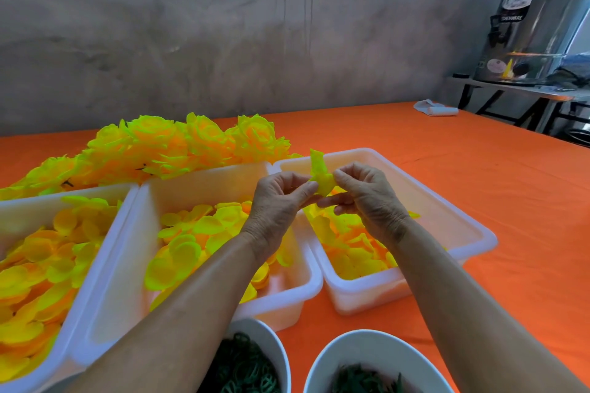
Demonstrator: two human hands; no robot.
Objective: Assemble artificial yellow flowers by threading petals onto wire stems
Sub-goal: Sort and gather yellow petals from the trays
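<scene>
A: Left hand (277,201) at frame centre, fingers curled, pinching the crumpled bright yellow fabric petal piece (320,178) from its left side.

B: Right hand (364,193) just beside, thumb and forefinger nipping the same petal piece from the right. Held in the air above the right-hand white plastic tub (453,217). Wire stem too small to make out.

A: Below, in that tub, loose yellow round fabric petals (354,246). More in the middle white plastic tub (134,233) and in the left white plastic tub (19,201) at the frame's left edge.

B: Behind the tubs, upper left of the orange tablecloth (479,169), a heap of finished yellow artificial flowers (178,143).

A: At bottom centre, two white round bowls: left bowl (271,341) with dark green rings, right bowl (376,348) with dark green bits.

B: Far upper right, a tall shiny steel urn (539,19) on a side stand.
</scene>
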